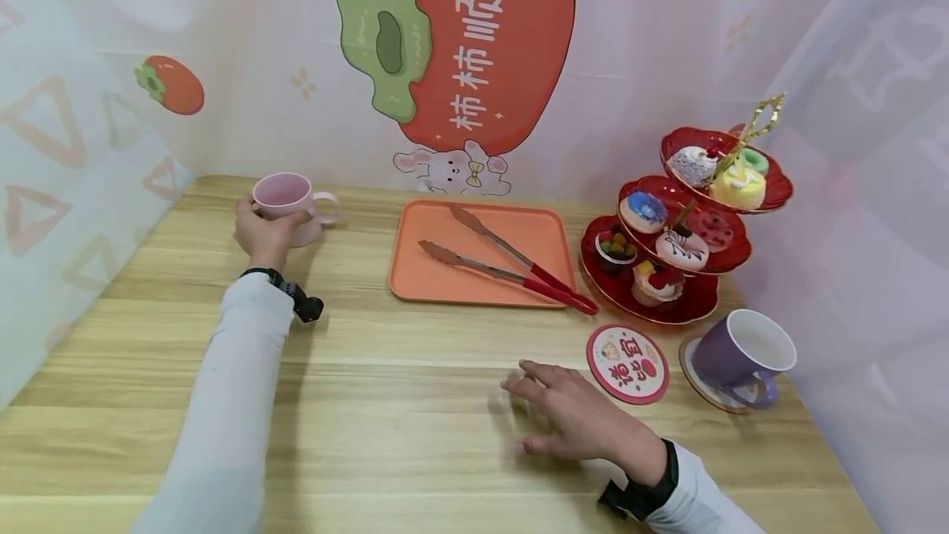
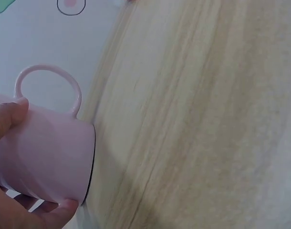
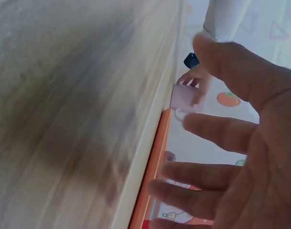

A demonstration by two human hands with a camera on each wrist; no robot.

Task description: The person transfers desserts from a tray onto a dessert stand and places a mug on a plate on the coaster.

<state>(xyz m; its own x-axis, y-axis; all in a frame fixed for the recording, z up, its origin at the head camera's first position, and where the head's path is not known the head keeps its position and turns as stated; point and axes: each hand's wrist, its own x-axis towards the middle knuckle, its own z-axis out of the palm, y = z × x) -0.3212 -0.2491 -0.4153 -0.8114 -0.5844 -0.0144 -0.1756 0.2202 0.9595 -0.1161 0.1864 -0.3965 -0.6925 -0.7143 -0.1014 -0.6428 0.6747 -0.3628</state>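
Note:
At the table's far left stands a pink mug [image 1: 285,196], its handle pointing right. My left hand [image 1: 268,231] grips the mug around its near left side; in the left wrist view the thumb and fingers wrap the pink body [image 2: 50,152]. Over the table's right half hovers my right hand [image 1: 571,417], fingers spread and holding nothing. Nearest to it is a round red-rimmed coaster [image 1: 628,363]. A purple mug [image 1: 730,357] sits on another coaster [image 1: 703,381] farther right.
An orange tray [image 1: 423,274] lies at the back middle, with red-handled tongs [image 1: 504,272] across it, their handle past its edge. To its right rises a three-tier red stand [image 1: 741,254] bearing several cakes and doughnuts. A printed curtain [image 1: 259,105] hangs behind the table.

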